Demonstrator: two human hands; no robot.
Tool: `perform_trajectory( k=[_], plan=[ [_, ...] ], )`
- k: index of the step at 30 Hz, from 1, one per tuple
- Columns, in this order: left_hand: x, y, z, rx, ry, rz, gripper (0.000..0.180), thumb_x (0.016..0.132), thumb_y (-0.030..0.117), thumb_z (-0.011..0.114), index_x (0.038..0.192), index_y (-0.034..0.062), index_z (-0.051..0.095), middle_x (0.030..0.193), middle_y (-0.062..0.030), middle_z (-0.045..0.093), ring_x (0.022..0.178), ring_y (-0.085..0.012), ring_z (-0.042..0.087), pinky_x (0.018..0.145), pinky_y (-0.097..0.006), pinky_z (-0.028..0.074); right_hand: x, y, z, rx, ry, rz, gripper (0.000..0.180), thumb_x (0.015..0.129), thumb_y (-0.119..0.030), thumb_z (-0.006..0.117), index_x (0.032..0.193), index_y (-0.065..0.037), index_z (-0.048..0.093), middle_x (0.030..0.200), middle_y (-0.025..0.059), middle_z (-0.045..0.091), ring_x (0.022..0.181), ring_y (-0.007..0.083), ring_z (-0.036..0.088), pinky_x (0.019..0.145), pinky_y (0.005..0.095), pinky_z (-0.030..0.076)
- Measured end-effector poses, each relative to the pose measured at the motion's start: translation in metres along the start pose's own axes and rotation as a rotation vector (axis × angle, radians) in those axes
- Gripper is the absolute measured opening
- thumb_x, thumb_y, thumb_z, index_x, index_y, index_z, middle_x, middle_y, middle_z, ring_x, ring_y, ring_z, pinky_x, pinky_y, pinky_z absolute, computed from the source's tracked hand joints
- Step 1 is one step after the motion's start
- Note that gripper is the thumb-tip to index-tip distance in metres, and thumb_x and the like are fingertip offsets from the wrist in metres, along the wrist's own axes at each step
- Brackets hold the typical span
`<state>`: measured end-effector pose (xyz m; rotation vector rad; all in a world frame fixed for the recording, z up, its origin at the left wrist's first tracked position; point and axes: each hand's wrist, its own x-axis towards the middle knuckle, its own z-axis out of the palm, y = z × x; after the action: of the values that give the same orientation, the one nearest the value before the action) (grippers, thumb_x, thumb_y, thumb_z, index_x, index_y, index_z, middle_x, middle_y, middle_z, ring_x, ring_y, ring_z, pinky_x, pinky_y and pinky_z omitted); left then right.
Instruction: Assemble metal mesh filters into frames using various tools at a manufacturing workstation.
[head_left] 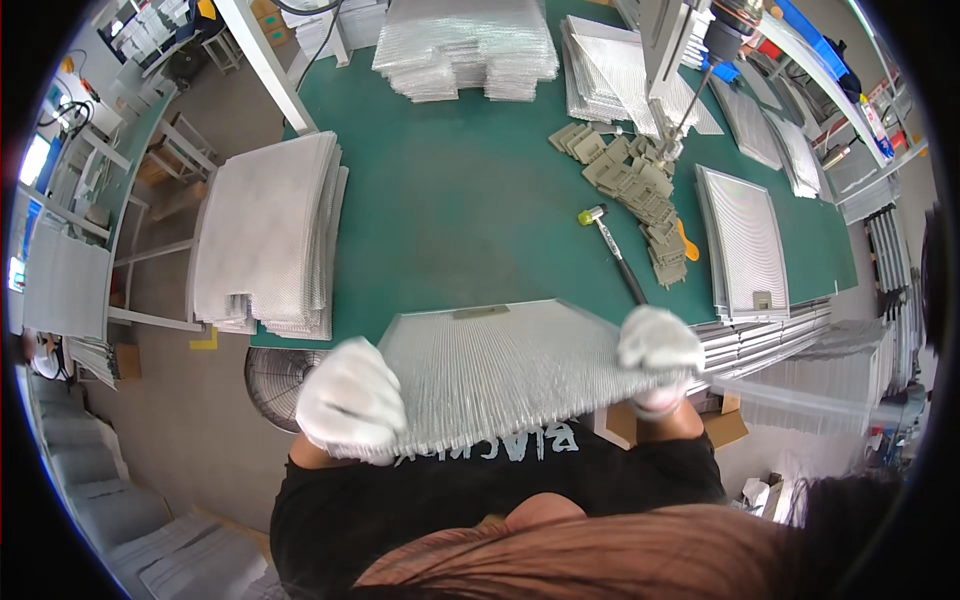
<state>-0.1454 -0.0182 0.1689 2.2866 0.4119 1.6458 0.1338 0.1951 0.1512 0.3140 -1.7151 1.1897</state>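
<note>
A rectangular metal mesh filter panel (pixel 500 365) was held over the near edge of the green worktable (pixel 460 200), just in front of the person's chest, its far edge bearing a small flat tab. The left hand (pixel 350 402), in a white glove, was closed around the panel's near left corner. The right hand (pixel 657 352), likewise gloved, was clamped on the panel's right edge, fingers curled over the top. A mallet (pixel 612 250) with a black handle and yellow-tipped head was seen lying on the table just beyond the panel. Grey clips (pixel 640 190) were scattered in a heap further back, to the right of the mallet. A framed filter (pixel 745 240) lay flat at the right of the table. A stack of mesh sheets (pixel 268 232) was noted at the table's left end.
</note>
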Motion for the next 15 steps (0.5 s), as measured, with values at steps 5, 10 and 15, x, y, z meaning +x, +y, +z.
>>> perform_trajectory(
  k=[5, 10, 15],
  plan=[
    [-0.038, 0.008, 0.030, -0.015, -0.138, -0.467, 0.028, 0.087, 0.017, 0.052, 0.102, -0.0013, 0.067, 0.097, -0.0148, 0.067, 0.086, -0.0321, 0.066, 0.068, -0.043, 0.054, -0.016, -0.010, -0.015, 0.143, -0.386, -0.140, 0.039, 0.099, -0.025, 0.054, 0.066, -0.006, 0.045, 0.055, 0.0094, 0.055, 0.041, 0.0167, 0.048, 0.036, 0.0283, 0.034],
    [-0.099, -0.020, 0.022, 0.338, -0.318, -0.843, 0.046, 0.081, 0.016, 0.061, 0.125, 0.0045, 0.058, 0.127, -0.0164, 0.059, 0.119, -0.0369, 0.054, 0.100, -0.045, 0.044, -0.056, -0.002, -0.036, 0.152, -0.518, -0.179, 0.029, 0.094, -0.028, 0.054, 0.089, 0.000, 0.059, 0.091, 0.0183, 0.069, 0.080, 0.0276, 0.066, 0.070, 0.0400, 0.052],
    [-0.103, -0.052, 0.005, 0.364, -0.508, -0.937, 0.050, 0.082, 0.024, 0.068, 0.127, 0.0078, 0.054, 0.134, -0.0158, 0.054, 0.125, -0.0384, 0.047, 0.106, -0.045, 0.039, -0.062, -0.008, -0.012, 0.125, -0.224, -0.143, 0.026, 0.089, -0.026, 0.061, 0.083, -0.001, 0.059, 0.090, 0.0181, 0.068, 0.076, 0.0258, 0.065, 0.062, 0.0355, 0.051]
  ],
)
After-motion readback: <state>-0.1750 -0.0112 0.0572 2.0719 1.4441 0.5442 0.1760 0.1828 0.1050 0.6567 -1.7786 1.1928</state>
